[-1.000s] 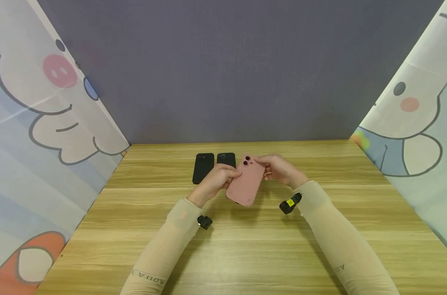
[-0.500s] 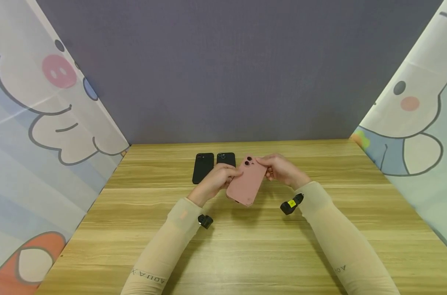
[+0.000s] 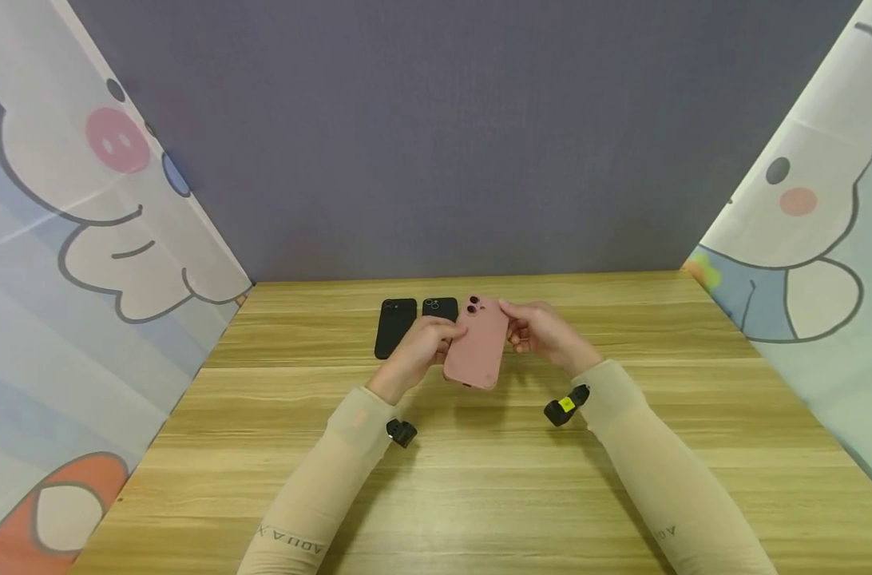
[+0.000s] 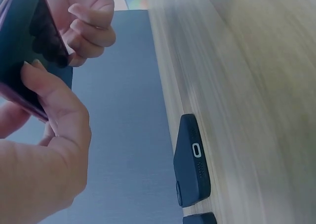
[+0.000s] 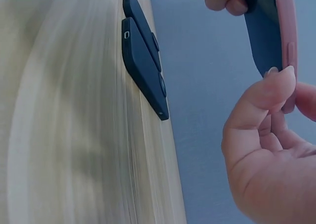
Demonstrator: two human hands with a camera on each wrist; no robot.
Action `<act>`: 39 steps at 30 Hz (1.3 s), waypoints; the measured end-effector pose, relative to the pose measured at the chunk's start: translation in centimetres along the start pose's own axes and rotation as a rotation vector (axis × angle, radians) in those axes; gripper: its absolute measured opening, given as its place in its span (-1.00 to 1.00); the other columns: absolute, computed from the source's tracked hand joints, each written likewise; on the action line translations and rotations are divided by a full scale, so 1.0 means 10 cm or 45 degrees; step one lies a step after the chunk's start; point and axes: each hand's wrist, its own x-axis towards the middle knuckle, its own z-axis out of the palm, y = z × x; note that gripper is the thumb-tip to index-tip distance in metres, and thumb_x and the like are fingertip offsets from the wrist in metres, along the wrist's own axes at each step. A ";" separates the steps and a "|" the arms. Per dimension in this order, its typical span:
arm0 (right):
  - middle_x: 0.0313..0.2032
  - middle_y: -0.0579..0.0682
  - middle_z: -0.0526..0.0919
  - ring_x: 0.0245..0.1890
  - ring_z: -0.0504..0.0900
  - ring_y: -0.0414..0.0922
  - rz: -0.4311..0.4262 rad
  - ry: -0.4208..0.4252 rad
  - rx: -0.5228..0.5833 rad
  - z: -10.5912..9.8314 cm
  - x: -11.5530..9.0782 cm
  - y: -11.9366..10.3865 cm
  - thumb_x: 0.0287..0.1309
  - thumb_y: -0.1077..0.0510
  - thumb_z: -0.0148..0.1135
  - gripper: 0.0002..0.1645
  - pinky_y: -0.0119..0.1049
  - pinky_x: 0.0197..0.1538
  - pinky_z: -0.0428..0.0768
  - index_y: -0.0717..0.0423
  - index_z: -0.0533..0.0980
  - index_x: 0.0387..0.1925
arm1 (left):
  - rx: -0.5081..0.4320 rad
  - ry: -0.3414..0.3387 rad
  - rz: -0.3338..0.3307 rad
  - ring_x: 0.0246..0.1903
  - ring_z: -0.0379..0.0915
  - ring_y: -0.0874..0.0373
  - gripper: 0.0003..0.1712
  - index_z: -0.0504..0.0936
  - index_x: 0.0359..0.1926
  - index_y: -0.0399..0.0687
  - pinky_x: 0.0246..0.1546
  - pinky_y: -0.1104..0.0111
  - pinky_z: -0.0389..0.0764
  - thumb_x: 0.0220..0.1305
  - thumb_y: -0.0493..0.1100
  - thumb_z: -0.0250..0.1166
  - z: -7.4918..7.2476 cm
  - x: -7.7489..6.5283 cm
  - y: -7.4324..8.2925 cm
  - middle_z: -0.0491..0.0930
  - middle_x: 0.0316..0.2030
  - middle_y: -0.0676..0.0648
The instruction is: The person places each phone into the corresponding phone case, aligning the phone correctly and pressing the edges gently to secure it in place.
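A phone in a pink case [image 3: 477, 343] is held up over the table, its back with two camera lenses facing the head camera. My left hand [image 3: 423, 345] pinches its left long edge. At the upper right corner my right hand [image 3: 547, 329] pinches the case between thumb and fingers. From below, the left wrist view shows the phone's dark glossy screen [image 4: 22, 51], and the right wrist view shows the pink side edge [image 5: 286, 26] with its button. Two black phones, a left one [image 3: 395, 327] and a right one [image 3: 440, 308], lie camera side up behind my left hand, which partly hides the right one.
The wood-grain table [image 3: 465, 487] meets a grey panel [image 3: 465, 144] at the back. Printed cartoon curtains [image 3: 33, 263] stand along both sides. Small black wrist cameras, a left one [image 3: 402, 433] and a right one [image 3: 567, 406], hang below the sleeves.
The pink-cased phone has turned to stand more upright in the head view, and its lower end has moved up slightly. Both hands keep their grip; the black phones have not moved.
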 end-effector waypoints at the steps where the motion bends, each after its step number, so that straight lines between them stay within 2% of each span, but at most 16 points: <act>1: -0.54 -0.04 0.52 -0.58 0.42 -0.19 0.001 -0.013 -0.004 0.01 -0.01 0.00 0.50 -0.08 0.12 -0.56 -0.35 -0.49 0.49 0.04 0.60 -0.48 | -0.010 0.018 0.004 -0.55 0.56 0.18 -0.76 0.68 -0.19 -0.34 -0.38 0.32 0.63 0.46 -0.22 0.19 0.00 0.00 0.00 0.60 -0.55 -0.04; 9: -0.50 -0.04 0.54 -0.56 0.45 -0.20 0.036 -0.092 -0.111 0.13 -0.13 0.01 0.50 -0.04 0.13 -0.61 -0.37 -0.46 0.49 0.09 0.57 -0.43 | -0.048 0.119 0.042 -0.53 0.56 0.16 -0.78 0.67 -0.17 -0.34 -0.37 0.30 0.62 0.45 -0.23 0.20 -0.02 0.02 -0.02 0.61 -0.52 -0.05; 17: -0.53 -0.05 0.53 -0.58 0.42 -0.20 0.045 -0.140 -0.158 0.22 -0.19 0.02 0.51 -0.02 0.12 -0.59 -0.37 -0.49 0.47 0.09 0.58 -0.45 | -0.067 0.142 0.054 -0.53 0.54 0.15 -0.77 0.69 -0.20 -0.30 -0.36 0.29 0.61 0.47 -0.21 0.19 -0.04 0.01 -0.02 0.58 -0.52 -0.05; 23: -0.53 -0.03 0.51 -0.58 0.42 -0.19 0.018 -0.124 -0.163 0.23 -0.18 0.05 0.53 -0.03 0.10 -0.58 -0.40 -0.49 0.47 0.12 0.58 -0.42 | -0.078 0.137 0.046 -0.51 0.55 0.14 -0.76 0.68 -0.14 -0.32 -0.36 0.28 0.61 0.48 -0.21 0.18 -0.04 0.01 -0.02 0.60 -0.47 -0.06; 28: -0.55 -0.05 0.52 -0.59 0.43 -0.20 0.024 -0.109 -0.127 0.25 -0.18 0.05 0.50 -0.07 0.13 -0.58 -0.39 -0.49 0.48 0.11 0.58 -0.42 | -0.100 0.178 0.053 -0.53 0.54 0.16 -0.75 0.67 -0.14 -0.33 -0.39 0.31 0.58 0.47 -0.19 0.20 -0.02 0.01 -0.01 0.59 -0.48 -0.05; 39: -0.43 -0.03 0.57 -0.54 0.46 -0.22 0.058 -0.269 -0.183 0.30 -0.24 0.10 0.44 -0.10 0.21 -0.62 -0.43 -0.46 0.51 0.13 0.58 -0.32 | -0.163 0.277 0.068 -0.44 0.58 0.12 -0.74 0.66 -0.23 -0.29 -0.29 0.29 0.66 0.47 -0.14 0.23 -0.03 0.04 -0.03 0.60 -0.42 -0.07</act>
